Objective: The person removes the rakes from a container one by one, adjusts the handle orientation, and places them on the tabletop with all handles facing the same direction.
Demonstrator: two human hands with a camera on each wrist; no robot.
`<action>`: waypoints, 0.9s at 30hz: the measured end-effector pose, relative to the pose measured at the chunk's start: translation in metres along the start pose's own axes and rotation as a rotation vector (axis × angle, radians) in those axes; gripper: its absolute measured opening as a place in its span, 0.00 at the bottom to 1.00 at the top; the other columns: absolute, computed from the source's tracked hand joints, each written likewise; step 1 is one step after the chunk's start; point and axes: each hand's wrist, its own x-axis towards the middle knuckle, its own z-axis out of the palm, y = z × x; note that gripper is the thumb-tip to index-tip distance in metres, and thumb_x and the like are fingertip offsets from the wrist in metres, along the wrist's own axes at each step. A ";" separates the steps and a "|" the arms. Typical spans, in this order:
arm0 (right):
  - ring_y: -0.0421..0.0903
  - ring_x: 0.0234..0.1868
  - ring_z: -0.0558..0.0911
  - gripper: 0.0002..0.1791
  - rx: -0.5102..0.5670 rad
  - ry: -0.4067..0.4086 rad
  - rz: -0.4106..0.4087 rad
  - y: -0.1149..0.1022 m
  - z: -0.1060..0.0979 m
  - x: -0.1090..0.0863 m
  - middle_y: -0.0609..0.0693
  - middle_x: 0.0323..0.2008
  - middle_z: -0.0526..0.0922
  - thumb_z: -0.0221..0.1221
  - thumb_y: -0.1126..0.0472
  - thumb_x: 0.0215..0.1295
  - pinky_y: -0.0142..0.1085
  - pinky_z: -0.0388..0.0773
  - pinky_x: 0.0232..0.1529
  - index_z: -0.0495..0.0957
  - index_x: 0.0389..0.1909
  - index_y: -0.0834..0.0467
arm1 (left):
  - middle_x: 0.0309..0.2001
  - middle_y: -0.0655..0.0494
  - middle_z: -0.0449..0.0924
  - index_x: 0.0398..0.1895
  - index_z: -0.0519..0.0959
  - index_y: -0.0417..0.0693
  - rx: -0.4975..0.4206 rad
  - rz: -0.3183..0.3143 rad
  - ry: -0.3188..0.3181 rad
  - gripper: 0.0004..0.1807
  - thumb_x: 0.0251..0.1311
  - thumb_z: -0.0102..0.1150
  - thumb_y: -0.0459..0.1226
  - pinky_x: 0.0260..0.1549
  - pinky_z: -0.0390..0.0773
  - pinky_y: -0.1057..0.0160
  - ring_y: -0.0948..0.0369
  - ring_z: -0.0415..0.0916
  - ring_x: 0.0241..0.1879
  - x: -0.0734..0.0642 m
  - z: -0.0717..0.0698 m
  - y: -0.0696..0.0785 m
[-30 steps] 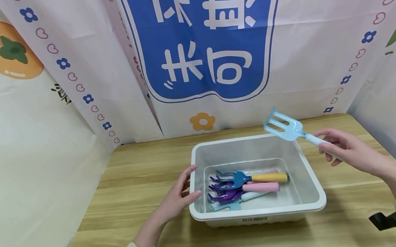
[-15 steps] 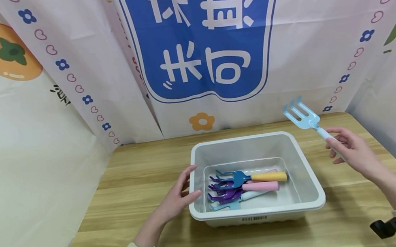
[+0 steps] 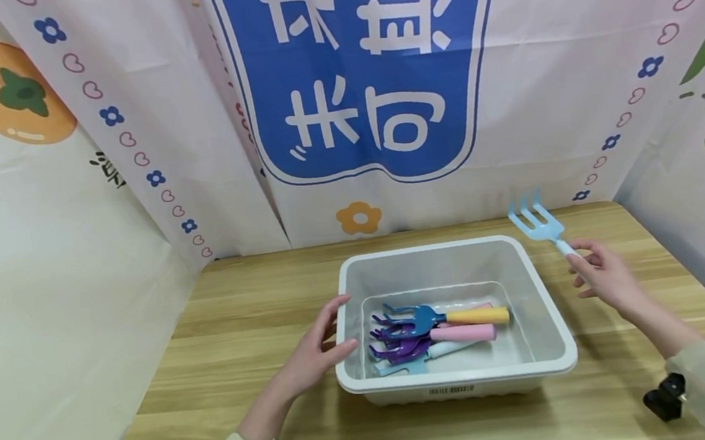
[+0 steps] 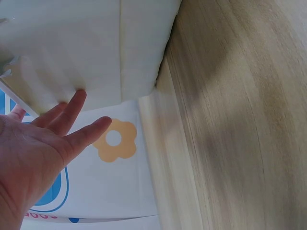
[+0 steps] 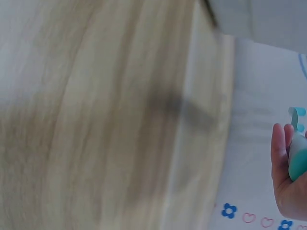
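A light blue hand fork [image 3: 541, 226] with several tines is in my right hand [image 3: 606, 277], held by its pale handle above the table, right of the bin. In the right wrist view, my fingers [image 5: 280, 155] wrap the handle [image 5: 298, 155], whose end is teal. My left hand [image 3: 312, 355] rests at the left rim of the light grey plastic bin [image 3: 565, 341]; in the left wrist view its fairly straight fingers [image 4: 72, 115] touch the outer wall. Inside the bin lie more hand forks: a blue one [image 3: 425, 317] with a yellow handle, and purple ones [image 3: 406, 348] with a pink handle showing.
The bin stands on a wooden table [image 3: 235, 335]. A printed cloth [image 3: 548, 103] hangs behind the table's far edge, and white cloth [image 3: 59, 282] covers the left side. A light blue fork [image 3: 415, 367] lies lowest in the bin's pile.
My right hand has carried the light blue fork rightward away from the bin, then lowered it slightly and drawn it back left. The left hand and bin have stayed put.
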 end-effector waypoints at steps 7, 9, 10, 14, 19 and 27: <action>0.46 0.25 0.79 0.24 -0.023 -0.024 0.093 0.013 0.011 0.012 0.69 0.36 0.77 0.46 0.58 0.77 0.39 0.81 0.22 0.60 0.62 0.73 | 0.70 0.35 0.55 0.75 0.50 0.48 0.006 -0.006 0.000 0.37 0.66 0.55 0.30 0.58 0.69 0.47 0.38 0.60 0.65 0.000 0.000 0.000; 0.46 0.25 0.79 0.24 -0.027 -0.024 0.107 0.016 0.013 0.015 0.70 0.35 0.77 0.46 0.58 0.77 0.40 0.82 0.22 0.59 0.61 0.74 | 0.70 0.36 0.55 0.75 0.51 0.48 0.010 -0.010 0.001 0.37 0.66 0.55 0.30 0.58 0.69 0.47 0.39 0.60 0.65 0.000 0.000 -0.001; 0.47 0.24 0.79 0.24 -0.032 -0.024 0.114 0.017 0.014 0.016 0.69 0.35 0.77 0.46 0.59 0.76 0.40 0.82 0.22 0.59 0.61 0.74 | 0.70 0.36 0.55 0.75 0.51 0.49 0.011 -0.012 0.000 0.37 0.66 0.55 0.31 0.58 0.69 0.47 0.39 0.60 0.65 0.000 0.000 -0.001; 0.47 0.22 0.79 0.24 -0.030 -0.038 0.146 0.021 0.017 0.021 0.67 0.33 0.77 0.46 0.59 0.76 0.42 0.82 0.23 0.59 0.61 0.74 | 0.70 0.37 0.55 0.75 0.51 0.50 0.010 -0.018 0.003 0.37 0.66 0.55 0.30 0.58 0.69 0.46 0.40 0.60 0.65 0.000 0.000 -0.001; 0.46 0.22 0.79 0.23 -0.029 -0.071 0.190 0.024 0.021 0.024 0.63 0.30 0.76 0.45 0.60 0.76 0.40 0.81 0.23 0.58 0.61 0.75 | 0.70 0.37 0.55 0.75 0.51 0.50 0.010 -0.015 0.002 0.37 0.66 0.55 0.31 0.58 0.69 0.46 0.40 0.60 0.65 0.000 0.000 0.000; 0.45 0.25 0.77 0.25 0.004 -0.103 0.298 0.029 0.024 0.027 0.61 0.32 0.75 0.44 0.60 0.77 0.40 0.81 0.25 0.54 0.64 0.73 | 0.70 0.37 0.55 0.75 0.51 0.51 0.014 -0.019 0.002 0.37 0.66 0.56 0.32 0.58 0.68 0.45 0.40 0.60 0.65 0.000 0.000 0.001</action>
